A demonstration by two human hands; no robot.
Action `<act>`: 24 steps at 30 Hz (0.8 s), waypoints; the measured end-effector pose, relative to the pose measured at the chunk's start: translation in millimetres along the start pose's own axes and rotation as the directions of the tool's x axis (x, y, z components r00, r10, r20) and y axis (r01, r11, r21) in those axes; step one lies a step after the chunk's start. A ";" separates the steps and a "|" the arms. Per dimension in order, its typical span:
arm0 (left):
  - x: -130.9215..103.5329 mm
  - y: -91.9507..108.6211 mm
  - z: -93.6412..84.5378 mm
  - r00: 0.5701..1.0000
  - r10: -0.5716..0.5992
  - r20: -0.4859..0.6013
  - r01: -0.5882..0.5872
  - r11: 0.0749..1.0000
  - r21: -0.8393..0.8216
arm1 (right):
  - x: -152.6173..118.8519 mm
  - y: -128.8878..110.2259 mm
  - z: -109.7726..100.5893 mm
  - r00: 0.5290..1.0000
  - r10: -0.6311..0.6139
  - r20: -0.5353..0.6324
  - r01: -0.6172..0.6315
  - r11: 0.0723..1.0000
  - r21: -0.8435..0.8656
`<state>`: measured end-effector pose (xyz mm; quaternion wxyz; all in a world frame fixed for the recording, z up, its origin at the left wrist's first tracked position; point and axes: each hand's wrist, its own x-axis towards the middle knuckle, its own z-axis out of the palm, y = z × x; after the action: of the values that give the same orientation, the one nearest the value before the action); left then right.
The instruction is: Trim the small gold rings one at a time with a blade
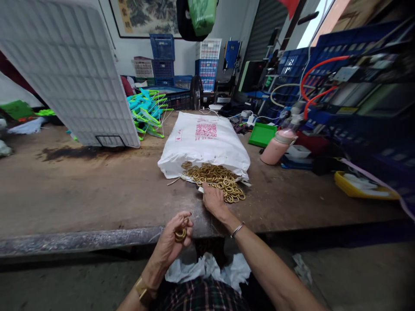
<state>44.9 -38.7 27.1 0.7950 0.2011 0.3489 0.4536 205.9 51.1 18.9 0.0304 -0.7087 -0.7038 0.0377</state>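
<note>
Curled around a few brass rings (180, 234), my left hand (173, 235) is above the table's front edge, palm turned up. My right hand (214, 199) is at the near edge of a heap of brass rings (227, 181), its fingers bent and pointing away from me. A small white piece (201, 189) shows beside its fingertips; whether the fingers grip it or a ring is hidden. The rings spill onto the table from the open mouth of a white woven sack (207, 142), which lies flat with red printing on top.
A white ribbed plastic panel (74, 77) stands tilted at the left, with turquoise and green plastic pieces (149, 112) behind it. Right of the sack are a green tray (262, 134), a pink bottle (275, 149) and a yellow tray (343, 185). The wooden table (97, 190) has a worn front edge.
</note>
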 end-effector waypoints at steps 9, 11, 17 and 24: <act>9.1 1.1 -9.2 0.994 -0.077 -0.073 0.061 0.978 -0.198 | -27.7 -7.7 3.7 0.969 -0.245 0.015 0.243 0.965 0.100; 8.3 2.7 -10.5 0.995 -0.068 -0.067 0.054 0.980 -0.193 | -33.1 -4.8 6.2 0.961 -0.277 -0.017 0.274 0.942 0.195; 5.6 9.8 -14.7 0.996 -0.044 -0.075 0.028 0.979 -0.203 | -28.5 12.6 8.3 0.998 -0.011 -0.066 0.036 0.915 0.401; 2.8 7.3 -9.6 0.996 -0.004 -0.088 -0.008 0.990 -0.139 | -30.6 -4.2 6.0 0.996 -0.087 -0.024 0.090 0.957 0.277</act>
<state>34.6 -32.5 24.2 0.7906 0.1253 0.3509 0.4860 201.0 20.4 13.7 0.1352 -0.6654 -0.7225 0.1304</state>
